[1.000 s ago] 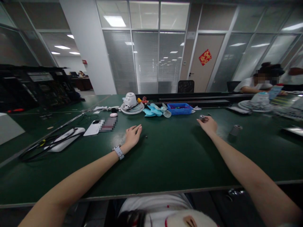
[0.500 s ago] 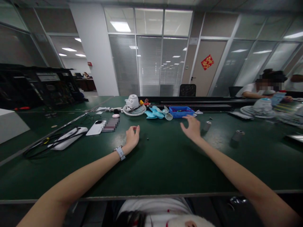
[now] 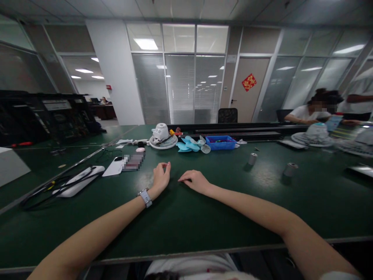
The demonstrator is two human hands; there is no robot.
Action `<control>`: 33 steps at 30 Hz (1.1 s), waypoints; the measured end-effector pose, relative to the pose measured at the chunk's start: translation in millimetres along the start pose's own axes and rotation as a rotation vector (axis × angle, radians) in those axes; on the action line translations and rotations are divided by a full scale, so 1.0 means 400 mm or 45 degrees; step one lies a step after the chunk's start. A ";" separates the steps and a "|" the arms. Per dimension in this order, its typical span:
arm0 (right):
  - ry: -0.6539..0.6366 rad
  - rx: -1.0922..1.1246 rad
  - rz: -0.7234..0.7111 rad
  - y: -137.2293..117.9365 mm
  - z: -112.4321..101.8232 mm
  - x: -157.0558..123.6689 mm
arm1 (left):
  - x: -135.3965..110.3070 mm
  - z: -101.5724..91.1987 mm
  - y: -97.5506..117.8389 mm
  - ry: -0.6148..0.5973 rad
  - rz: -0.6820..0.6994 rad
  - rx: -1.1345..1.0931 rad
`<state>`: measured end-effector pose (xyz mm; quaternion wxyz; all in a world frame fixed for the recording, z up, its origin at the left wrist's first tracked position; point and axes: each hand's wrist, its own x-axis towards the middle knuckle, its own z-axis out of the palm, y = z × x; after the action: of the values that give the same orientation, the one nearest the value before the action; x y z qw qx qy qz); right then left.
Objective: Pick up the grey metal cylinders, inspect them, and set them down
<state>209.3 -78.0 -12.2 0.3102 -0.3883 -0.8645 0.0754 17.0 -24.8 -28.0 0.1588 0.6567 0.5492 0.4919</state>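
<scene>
My right hand [image 3: 196,182] is low over the green table [image 3: 186,221], thumb and fingertips pinched together pointing left. A small dark piece, too tiny to identify, lay at this spot and is now covered by these fingertips. To its left, my left hand [image 3: 161,177] hovers close by with fingers curled in toward the thumb. Whatever the left fingers hold, if anything, is hidden from view. A watch [image 3: 145,197] is on the left wrist. The two hands are apart.
Behind the hands are a white fan part [image 3: 161,134], blue fan blades [image 3: 188,144] and a blue tray [image 3: 220,143]. Two metal cylinders [image 3: 253,158] stand to the right. Phones [image 3: 114,166] and a black cable [image 3: 37,194] lie left. A co-worker [image 3: 310,112] sits far right.
My right hand has swung left and down from near the blue tray to the small dark piece, and its fingers have closed. The left hand has barely moved. The view has tilted up slightly.
</scene>
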 end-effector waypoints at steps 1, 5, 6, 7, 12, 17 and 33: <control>0.017 0.027 0.017 0.005 -0.004 -0.005 | 0.000 0.000 0.000 -0.006 0.000 0.009; 0.095 0.079 0.038 0.051 -0.085 -0.075 | 0.001 -0.004 0.001 -0.020 -0.004 0.006; 0.155 0.032 0.046 0.077 -0.126 -0.105 | 0.000 -0.005 0.002 -0.020 -0.005 0.005; 0.239 -0.046 0.068 0.108 -0.173 -0.139 | 0.000 -0.006 0.003 -0.022 -0.005 0.005; 0.816 -0.651 0.524 0.304 -0.426 -0.303 | 0.000 -0.009 0.009 -0.057 -0.014 0.018; 0.877 -0.818 0.784 0.423 -0.508 -0.368 | 0.000 -0.010 0.009 -0.044 -0.017 0.020; 0.800 -0.836 0.820 0.471 -0.480 -0.362 | 0.003 -0.006 0.001 -0.070 0.008 0.053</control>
<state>514.6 -73.8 1.5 0.3771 -0.7129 -0.5462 -0.2263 15.2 -24.4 -26.0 0.1584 0.6749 0.5526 0.4627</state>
